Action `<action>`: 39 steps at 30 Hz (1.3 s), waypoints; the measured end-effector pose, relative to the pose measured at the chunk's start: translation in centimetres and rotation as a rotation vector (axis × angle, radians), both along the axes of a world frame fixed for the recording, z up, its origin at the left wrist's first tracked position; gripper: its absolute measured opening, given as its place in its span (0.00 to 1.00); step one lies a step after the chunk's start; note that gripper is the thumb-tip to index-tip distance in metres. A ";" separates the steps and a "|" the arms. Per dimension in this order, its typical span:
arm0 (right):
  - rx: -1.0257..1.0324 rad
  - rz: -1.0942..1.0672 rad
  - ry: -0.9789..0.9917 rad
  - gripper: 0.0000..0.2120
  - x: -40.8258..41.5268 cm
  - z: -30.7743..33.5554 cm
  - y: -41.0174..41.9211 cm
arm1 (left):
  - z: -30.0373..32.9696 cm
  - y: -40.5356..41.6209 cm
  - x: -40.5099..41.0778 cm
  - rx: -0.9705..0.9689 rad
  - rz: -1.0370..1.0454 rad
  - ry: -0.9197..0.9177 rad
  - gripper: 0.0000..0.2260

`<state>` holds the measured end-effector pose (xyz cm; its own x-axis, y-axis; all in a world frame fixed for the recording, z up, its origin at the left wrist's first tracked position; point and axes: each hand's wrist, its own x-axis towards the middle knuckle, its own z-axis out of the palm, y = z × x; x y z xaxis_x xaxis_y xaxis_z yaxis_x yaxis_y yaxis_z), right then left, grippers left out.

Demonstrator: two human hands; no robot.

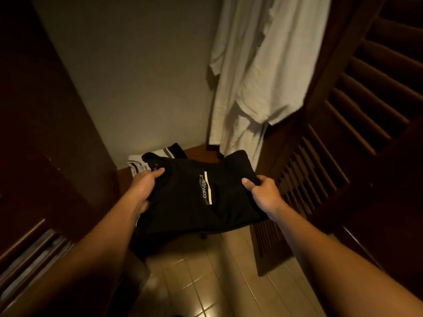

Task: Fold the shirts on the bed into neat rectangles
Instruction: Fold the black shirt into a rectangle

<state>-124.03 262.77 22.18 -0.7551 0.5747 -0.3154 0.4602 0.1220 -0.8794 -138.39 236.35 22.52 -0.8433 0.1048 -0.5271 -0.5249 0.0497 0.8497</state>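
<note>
Two bare hands hold a folded black shirt (194,197) out in front of the person, above a tiled floor (229,282) and at the mouth of a dim closet. The left hand (144,186) grips the shirt's left edge near the collar, thumb laid across the top of the cloth and fingers curled underneath. The right hand (263,193) grips the right edge the same way, thumb on top and fingers wrapped round the fold. Each grip is closed on the shirt, and the garment hangs between them as a rough rectangle, its lower edge sagging a little. White lettering and a pale vertical stripe (208,187) show on the chest, turned sideways to the viewer.

Just behind the black shirt, on a wooden shelf (199,152) low in the closet, lies a folded striped garment (155,159) in white and dark bands, near the shelf's back left corner against the plain wall. The black shirt's far edge overlaps it in the view; whether they touch cannot be told. A white robe (263,72) hangs from above at the right side of the closet, reaching down toward the shelf. A dark louvred door (354,133) stands open to the right, and another dark wooden panel (34,133) frames the left.
</note>
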 end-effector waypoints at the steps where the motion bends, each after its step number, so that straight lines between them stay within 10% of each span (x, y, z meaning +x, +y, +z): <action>1: 0.008 0.032 -0.005 0.16 -1.7 -0.1 0.3 | -0.1 -0.2 -0.9 -0.009 0.024 0.007 0.10; 10: 0.090 0.190 0.056 0.18 -17.2 -6.1 1.3 | -6.4 -1.1 -12.3 -0.147 0.131 0.177 0.09; 28: 0.214 0.382 0.208 0.16 -39.4 -37.7 4.3 | -36.7 -0.5 -26.0 -0.050 0.338 0.309 0.08; 39: 0.216 0.347 0.311 0.07 -47.1 -38.7 3.5 | -38.1 -1.3 -33.8 -0.144 0.319 0.416 0.11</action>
